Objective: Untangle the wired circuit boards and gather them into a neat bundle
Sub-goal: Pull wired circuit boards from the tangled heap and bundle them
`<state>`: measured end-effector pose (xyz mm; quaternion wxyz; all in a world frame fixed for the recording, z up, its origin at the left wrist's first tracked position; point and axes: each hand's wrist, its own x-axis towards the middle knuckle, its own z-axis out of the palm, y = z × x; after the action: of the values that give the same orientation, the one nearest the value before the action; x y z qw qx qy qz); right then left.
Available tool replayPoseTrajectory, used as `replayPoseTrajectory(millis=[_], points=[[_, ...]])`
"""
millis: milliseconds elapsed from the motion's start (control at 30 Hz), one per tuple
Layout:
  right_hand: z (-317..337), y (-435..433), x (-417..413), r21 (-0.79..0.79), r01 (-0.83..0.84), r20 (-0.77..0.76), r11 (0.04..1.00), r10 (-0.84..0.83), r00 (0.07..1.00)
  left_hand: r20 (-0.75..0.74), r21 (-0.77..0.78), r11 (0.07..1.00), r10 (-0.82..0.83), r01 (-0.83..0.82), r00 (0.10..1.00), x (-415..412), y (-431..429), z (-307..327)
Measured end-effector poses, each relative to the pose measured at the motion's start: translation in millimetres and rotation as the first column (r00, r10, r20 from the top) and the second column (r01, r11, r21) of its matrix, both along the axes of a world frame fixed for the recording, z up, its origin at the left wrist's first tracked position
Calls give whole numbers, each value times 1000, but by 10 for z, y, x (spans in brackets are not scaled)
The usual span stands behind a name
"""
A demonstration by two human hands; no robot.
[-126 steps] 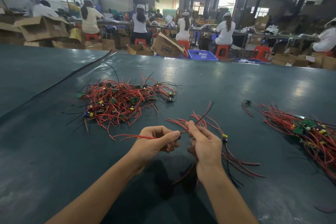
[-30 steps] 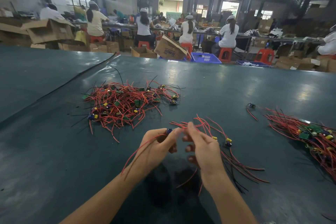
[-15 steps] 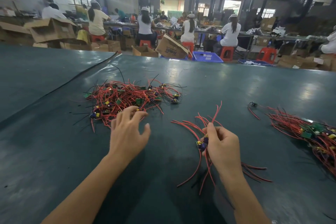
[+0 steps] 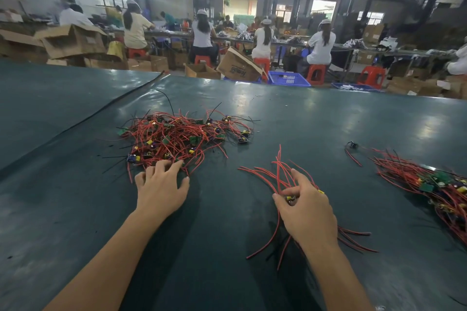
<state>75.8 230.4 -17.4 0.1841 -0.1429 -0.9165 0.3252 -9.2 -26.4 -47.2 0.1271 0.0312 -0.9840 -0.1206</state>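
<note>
A tangled heap of red-wired circuit boards (image 4: 177, 139) lies on the dark green table (image 4: 316, 118) at centre left. My left hand (image 4: 161, 188) is spread over its near edge, fingertips touching the red wires. A small bundle of wired boards (image 4: 275, 179) lies at centre right. My right hand (image 4: 305, 207) rests on it with fingers curled round the boards, red wires fanning out above and below the hand. A sorted bundle (image 4: 434, 187) lies at the right edge of the table.
One loose board (image 4: 352, 145) with red wires lies between the small bundle and the sorted one. A fold in the table cover (image 4: 101, 108) runs diagonally at left. Beyond the far edge are cardboard boxes (image 4: 237, 63), blue crates (image 4: 288, 78) and seated workers.
My left hand let go of the wires and reached left to the tangled heap. My right hand lowered the small bundle onto the table and still holds it.
</note>
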Motion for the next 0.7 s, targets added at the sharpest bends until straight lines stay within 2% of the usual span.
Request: replayPoseTrajectory(millis=[167,333,467,600,700], points=[[-9,-13,4,-10,-17,-52,1000,16,999,0,10,1000,13,-13,1000,-17,-14,-10],[6,-70,10,-90,-57,-172,994,41,984,-77,230,973,23,-5,997,-43,52,3],[22,-115,15,-143,-83,-226,986,49,973,6,172,985,22,-23,1000,-32,-8,-14],[11,-128,12,-168,-114,-251,979,69,965,-20,77,997,-6,7,1000,-36,2,-24],[6,-140,8,-192,-142,-264,971,88,960,-4,77,997,-6,6,1000,-32,32,-22]])
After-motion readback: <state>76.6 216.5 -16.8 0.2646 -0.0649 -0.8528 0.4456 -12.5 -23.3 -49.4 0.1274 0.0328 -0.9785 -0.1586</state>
